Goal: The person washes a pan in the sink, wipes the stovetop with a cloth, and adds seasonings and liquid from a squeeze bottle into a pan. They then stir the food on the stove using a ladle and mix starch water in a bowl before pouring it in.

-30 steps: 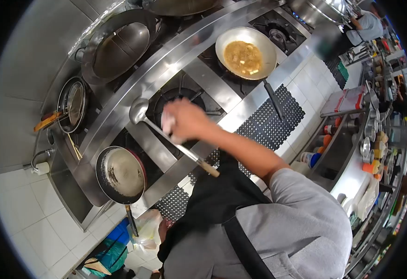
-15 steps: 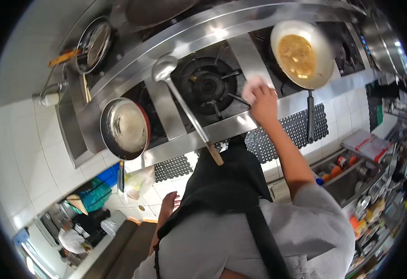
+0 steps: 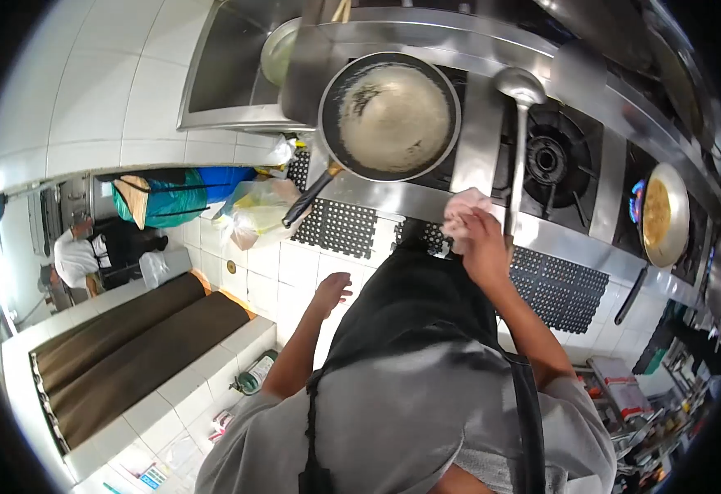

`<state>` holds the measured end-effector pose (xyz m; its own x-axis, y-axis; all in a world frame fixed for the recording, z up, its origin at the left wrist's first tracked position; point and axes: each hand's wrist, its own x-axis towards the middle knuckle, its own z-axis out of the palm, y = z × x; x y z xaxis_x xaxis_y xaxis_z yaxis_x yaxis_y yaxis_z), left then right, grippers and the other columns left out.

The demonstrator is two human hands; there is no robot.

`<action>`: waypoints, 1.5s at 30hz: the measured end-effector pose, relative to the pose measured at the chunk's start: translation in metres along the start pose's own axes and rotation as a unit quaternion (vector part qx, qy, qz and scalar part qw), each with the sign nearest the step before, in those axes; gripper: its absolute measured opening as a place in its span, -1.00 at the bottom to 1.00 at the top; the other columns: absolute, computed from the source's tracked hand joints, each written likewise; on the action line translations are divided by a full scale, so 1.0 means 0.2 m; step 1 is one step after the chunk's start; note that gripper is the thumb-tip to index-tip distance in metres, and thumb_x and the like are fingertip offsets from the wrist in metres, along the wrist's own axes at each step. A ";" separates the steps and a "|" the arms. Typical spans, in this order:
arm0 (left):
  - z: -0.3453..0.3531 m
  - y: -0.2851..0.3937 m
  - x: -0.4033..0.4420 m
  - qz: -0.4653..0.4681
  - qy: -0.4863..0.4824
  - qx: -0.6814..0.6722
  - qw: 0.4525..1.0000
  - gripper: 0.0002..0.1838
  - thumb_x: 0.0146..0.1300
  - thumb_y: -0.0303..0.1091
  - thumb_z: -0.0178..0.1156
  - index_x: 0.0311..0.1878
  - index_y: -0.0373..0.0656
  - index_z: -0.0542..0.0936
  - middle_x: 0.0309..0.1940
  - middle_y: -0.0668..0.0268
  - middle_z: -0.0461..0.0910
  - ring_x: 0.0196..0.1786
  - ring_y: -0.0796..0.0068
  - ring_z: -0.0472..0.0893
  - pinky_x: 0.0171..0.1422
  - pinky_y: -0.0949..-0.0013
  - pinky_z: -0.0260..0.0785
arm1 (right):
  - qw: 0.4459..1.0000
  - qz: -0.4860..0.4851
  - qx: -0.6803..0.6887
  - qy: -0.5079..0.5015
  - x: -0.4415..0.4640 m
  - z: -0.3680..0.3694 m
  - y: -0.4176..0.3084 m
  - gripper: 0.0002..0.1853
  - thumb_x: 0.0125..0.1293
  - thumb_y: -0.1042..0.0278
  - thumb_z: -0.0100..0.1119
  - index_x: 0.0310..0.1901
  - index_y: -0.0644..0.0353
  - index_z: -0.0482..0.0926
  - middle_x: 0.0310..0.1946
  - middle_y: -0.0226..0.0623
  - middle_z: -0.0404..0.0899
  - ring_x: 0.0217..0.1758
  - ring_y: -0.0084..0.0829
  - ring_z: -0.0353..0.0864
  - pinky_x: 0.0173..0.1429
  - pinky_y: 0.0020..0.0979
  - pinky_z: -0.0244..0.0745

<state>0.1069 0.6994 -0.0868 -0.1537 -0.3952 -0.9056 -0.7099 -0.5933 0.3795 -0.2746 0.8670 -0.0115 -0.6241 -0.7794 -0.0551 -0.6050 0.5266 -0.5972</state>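
Observation:
In my right hand (image 3: 487,251) a pale pink cloth (image 3: 464,212) is gripped, just at the front edge of the stove (image 3: 474,148). Beside that hand a long-handled steel ladle (image 3: 521,86) lies across the stove top, its handle partly behind my hand. My left hand (image 3: 332,292) hangs over the floor, fingers loosely apart and holding nothing. Nearest to it is a black frying pan (image 3: 397,119) on the left burner, coated inside with a whitish film, its handle (image 3: 311,198) jutting toward me. Farther right, a light pan (image 3: 665,216) holds yellowish liquid above a blue flame.
An uncovered burner (image 3: 546,160) sits between the two pans. A metal sink (image 3: 241,62) with a bowl (image 3: 280,53) adjoins the stove on the left. A plastic bag (image 3: 260,216) and black rubber mats (image 3: 560,290) are on the floor. Another person (image 3: 76,257) is at far left.
My right hand has come back with the cloth from beside the light pan to the front edge near the ladle. The view has swung left, and my left hand shows more fully.

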 end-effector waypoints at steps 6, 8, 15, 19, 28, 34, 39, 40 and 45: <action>-0.50 -0.57 -0.24 -0.055 0.118 -0.145 0.981 -0.41 0.47 0.06 0.23 0.38 -0.12 0.48 0.16 0.14 0.67 0.00 0.26 0.73 0.00 0.21 0.51 | 0.960 -0.279 0.035 0.007 0.29 0.77 -0.43 -0.47 0.21 0.47 0.18 0.28 0.13 0.54 0.38 -0.21 0.48 0.43 0.05 0.43 0.48 0.03 0.33; -0.60 -0.85 -0.28 -0.097 0.138 -0.195 0.966 -0.46 0.49 0.01 0.19 0.37 -0.11 0.48 0.16 0.19 0.67 -0.01 0.25 0.73 -0.02 0.20 0.53 | 0.965 -0.255 0.051 -0.021 0.45 1.00 -0.74 -0.45 0.27 0.42 0.14 0.34 0.16 0.47 0.41 -0.15 0.46 0.47 0.06 0.40 0.51 0.04 0.30; -0.66 -1.24 -0.41 -0.124 0.079 -0.158 0.976 -0.51 0.48 -0.13 0.23 0.29 -0.30 0.55 0.02 0.05 0.73 0.10 0.21 0.73 0.07 0.23 0.62 | 0.975 -0.178 0.067 0.110 0.90 1.53 -1.11 -0.41 0.42 0.31 -0.04 0.46 0.31 0.35 0.55 0.03 0.29 0.59 0.08 0.26 0.64 0.12 0.09; -0.73 -1.61 0.01 0.084 -0.016 0.085 0.993 -0.51 0.50 -0.13 0.22 0.32 -0.27 0.54 0.07 0.03 0.70 0.09 0.16 0.74 0.06 0.19 0.65 | 0.960 -0.257 -0.108 -0.004 0.62 1.31 -0.94 -0.42 0.35 0.30 0.11 0.39 0.28 0.44 0.44 0.05 0.41 0.48 0.08 0.39 0.48 0.17 0.29; -0.59 -0.66 0.31 0.091 -0.054 -0.016 0.994 -0.54 0.50 -0.13 0.16 0.36 -0.11 0.48 0.01 0.19 0.67 -0.14 0.26 0.73 -0.17 0.26 0.53 | 0.984 -0.146 -0.041 -0.090 0.22 0.21 -0.26 -0.56 0.05 0.47 0.31 0.05 0.16 0.67 0.14 -0.11 0.64 0.19 0.00 0.60 0.31 -0.09 0.52; -0.53 -0.28 0.44 -0.010 -0.040 -0.128 0.991 -0.50 0.46 -0.03 0.23 0.33 -0.09 0.51 0.06 0.25 0.70 -0.10 0.33 0.73 -0.07 0.19 0.50 | 0.986 -0.060 -0.155 0.025 0.27 0.02 0.00 -0.42 0.09 0.41 0.31 0.23 0.16 0.58 0.33 -0.02 0.50 0.35 0.09 0.46 0.44 -0.03 0.37; -0.53 -0.20 0.40 0.011 -0.039 -0.102 0.994 -0.51 0.48 0.00 0.20 0.34 -0.03 0.49 0.06 0.27 0.66 -0.02 0.29 0.71 0.06 0.15 0.49 | 0.976 -0.020 -0.204 -0.074 0.26 0.13 0.12 -0.35 0.20 0.24 0.32 0.38 0.03 0.49 0.51 -0.09 0.36 0.54 0.11 0.30 0.55 0.08 0.21; -0.52 -0.19 0.38 0.008 -0.039 -0.087 0.995 -0.51 0.48 0.00 0.20 0.34 -0.03 0.49 0.07 0.27 0.66 -0.01 0.29 0.71 0.06 0.14 0.48 | 0.975 -0.012 -0.200 -0.092 0.24 0.09 0.10 -0.34 0.21 0.20 0.32 0.39 0.01 0.48 0.54 -0.11 0.33 0.58 0.11 0.26 0.57 0.10 0.18; -0.48 -0.38 0.22 -0.037 -0.043 0.018 0.998 -0.54 0.53 -0.04 0.11 0.37 -0.01 0.48 0.05 0.29 0.66 -0.05 0.25 0.71 0.08 0.07 0.52 | 0.991 -0.016 -0.123 0.047 -0.15 -0.11 -0.05 -0.36 0.22 0.28 0.36 0.37 0.03 0.49 0.49 0.05 0.34 0.53 0.16 0.31 0.51 0.03 0.34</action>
<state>0.2188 0.6599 -0.1369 -0.1574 -0.2879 -0.9446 -0.7449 -0.5934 0.3049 -0.2612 0.8932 0.0137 -0.6387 -0.7682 0.0435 -0.7206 0.5774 -0.3839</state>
